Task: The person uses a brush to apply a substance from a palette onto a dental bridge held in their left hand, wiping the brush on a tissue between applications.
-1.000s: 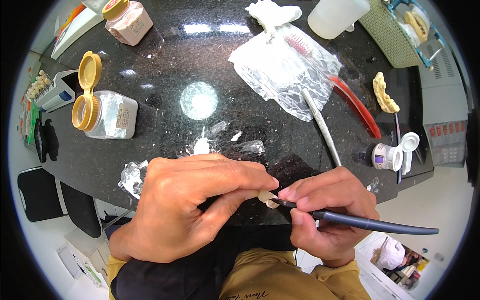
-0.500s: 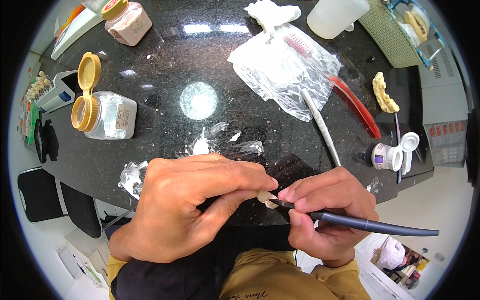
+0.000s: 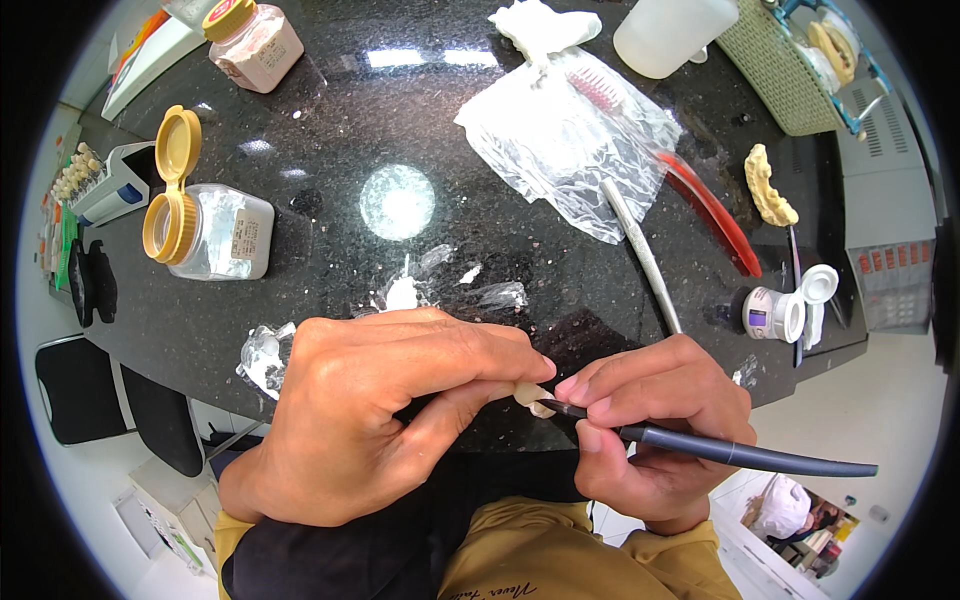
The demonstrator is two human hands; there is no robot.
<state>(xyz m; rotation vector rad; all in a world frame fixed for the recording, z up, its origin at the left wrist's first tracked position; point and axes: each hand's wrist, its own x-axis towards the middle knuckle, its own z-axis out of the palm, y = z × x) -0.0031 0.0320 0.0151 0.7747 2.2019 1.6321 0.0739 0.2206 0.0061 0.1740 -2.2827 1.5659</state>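
The left hand (image 3: 385,415) pinches a small cream-coloured piece (image 3: 532,396) between thumb and fingertips, the other fingers curled over it so that only a little of it shows at the tips. Held this way, just above the near edge of the bench (image 3: 330,120), the piece is kept steady and turned toward the other hand. The right hand (image 3: 655,420) is closed in a pen grip around a dark slender tool (image 3: 740,455), fingers pressed together close to the working end. The tip of the tool touches the piece, and the long handle trails out to the right, clear of the work. The two hands sit close, fingertips nearly meeting, which looks like a way to brace one against the other for fine control.

Just beyond the hands, white smears and scraps of clear film (image 3: 440,285) lie on the black bench. A thin metal instrument (image 3: 640,255) rests at an angle to the right, near a red-handled tool (image 3: 710,210). A small open bottle with a flip cap (image 3: 775,312) stands by the right edge. Farther back lies a crumpled clear plastic bag (image 3: 570,140). To the left, a jar of white powder (image 3: 225,232) lies with its yellow lid (image 3: 170,185) open, within easy reach.
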